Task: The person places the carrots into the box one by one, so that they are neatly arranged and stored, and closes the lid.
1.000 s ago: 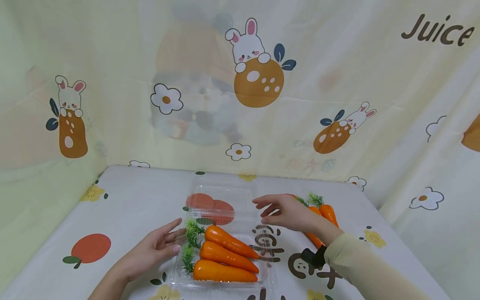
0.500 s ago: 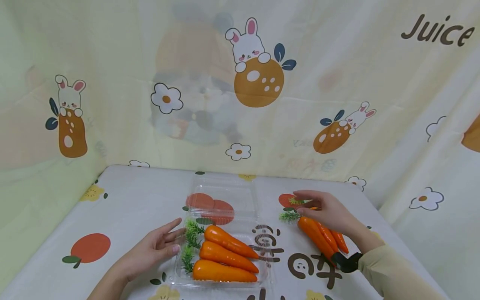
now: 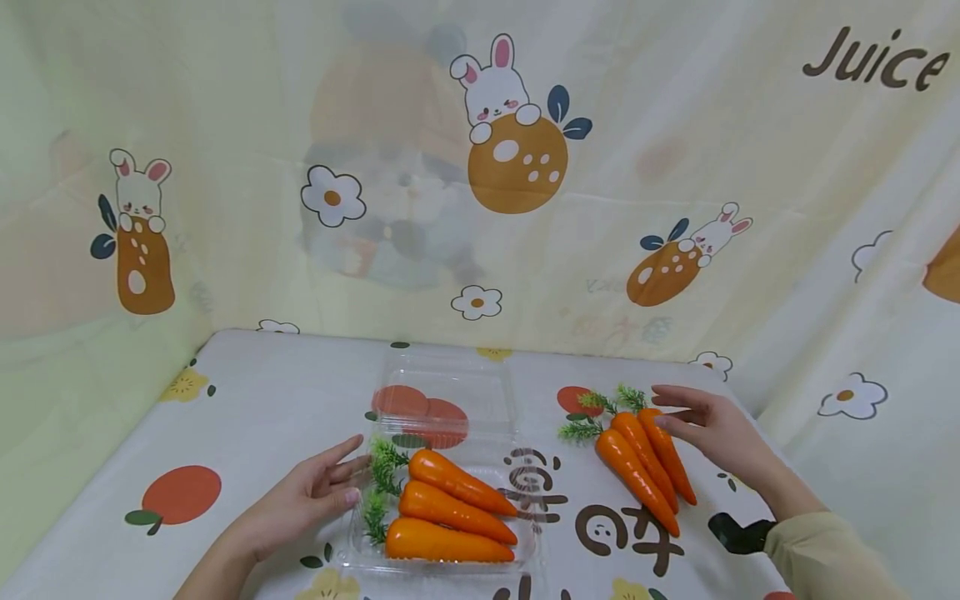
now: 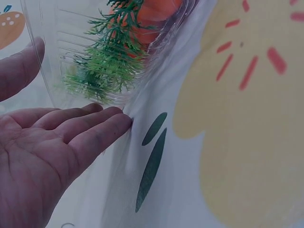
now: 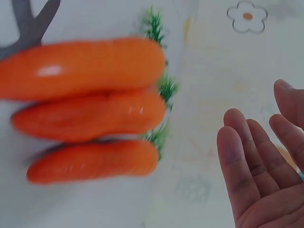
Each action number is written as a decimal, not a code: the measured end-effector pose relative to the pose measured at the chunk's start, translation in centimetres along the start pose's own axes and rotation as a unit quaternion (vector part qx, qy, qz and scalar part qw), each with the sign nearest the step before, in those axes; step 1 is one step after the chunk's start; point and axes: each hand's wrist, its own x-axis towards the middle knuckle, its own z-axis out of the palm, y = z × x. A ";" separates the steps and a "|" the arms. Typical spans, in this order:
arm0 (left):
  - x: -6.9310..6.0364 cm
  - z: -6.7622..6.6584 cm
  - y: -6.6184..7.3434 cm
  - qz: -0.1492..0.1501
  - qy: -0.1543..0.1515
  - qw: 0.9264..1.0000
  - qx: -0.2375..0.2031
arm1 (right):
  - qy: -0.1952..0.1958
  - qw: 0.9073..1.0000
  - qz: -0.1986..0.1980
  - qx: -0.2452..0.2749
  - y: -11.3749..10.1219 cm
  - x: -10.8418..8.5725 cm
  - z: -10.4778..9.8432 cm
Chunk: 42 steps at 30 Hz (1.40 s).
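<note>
Three orange toy carrots with green leafy tops lie side by side in a clear plastic clamshell box, its lid folded back behind it. At the box's left side is my left hand, fingers fairly straight; in the left wrist view its fingertips lie against or very near the box wall. Three more carrots lie together on the table to the right, tops pointing away. My right hand is by the upper end of the rightmost one, fingers extended, holding nothing. The right wrist view shows a gap between hand and carrots.
A pale printed cloth covers the table, and a patterned curtain hangs behind and at the sides. A black wrist device sits by the right sleeve.
My right hand has moved rightward from beside the box lid, across the loose carrots, to their right side, uncovering them. The left hand and the box have stayed put.
</note>
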 end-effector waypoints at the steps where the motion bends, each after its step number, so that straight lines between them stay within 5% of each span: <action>1: 0.0 0.0 0.0 0.000 0.000 1.000 0.002 | 0.003 1.000 0.002 0.000 0.3 -0.2 -0.2; 21: 0.1 0.0 0.2 -0.010 -0.001 1.000 -0.003 | 0.016 0.993 0.114 -0.011 5.9 -0.8 1.1; 42: 0.0 0.0 0.1 -0.015 -0.001 1.000 -0.004 | -0.001 0.984 0.177 -0.018 6.8 -0.1 4.2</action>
